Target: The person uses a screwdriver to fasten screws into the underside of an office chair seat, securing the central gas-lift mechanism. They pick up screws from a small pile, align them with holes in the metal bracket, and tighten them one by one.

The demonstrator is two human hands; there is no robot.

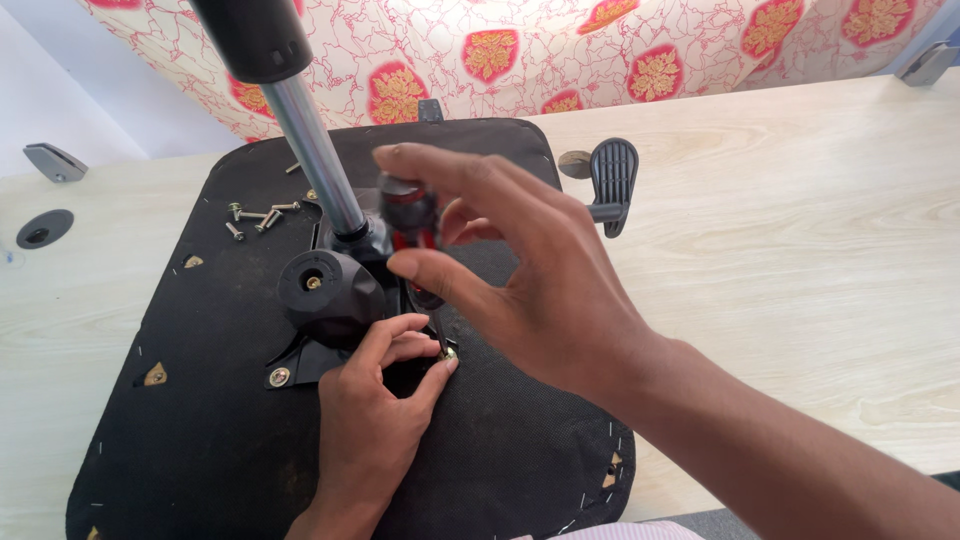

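Observation:
An upturned black chair seat (220, 420) lies on a light wooden table (800, 260). A black tilt mechanism (330, 295) with a chrome gas cylinder (315, 150) is mounted on it. My right hand (520, 270) holds a red and black screwdriver (410, 220) upright by its handle, thumb and fingers around it. My left hand (375, 400) rests on the seat and pinches a brass-coloured screw (448, 353) at the mechanism's plate, right under the screwdriver's tip. Another screw (279, 377) sits in the plate's near-left corner.
Several loose screws (255, 215) lie on the seat's far-left part. A black lever paddle (613, 180) sticks out past the seat's right edge. A red-flowered cloth (560, 50) hangs behind the table. A round cable grommet (42, 229) sits in the table's left.

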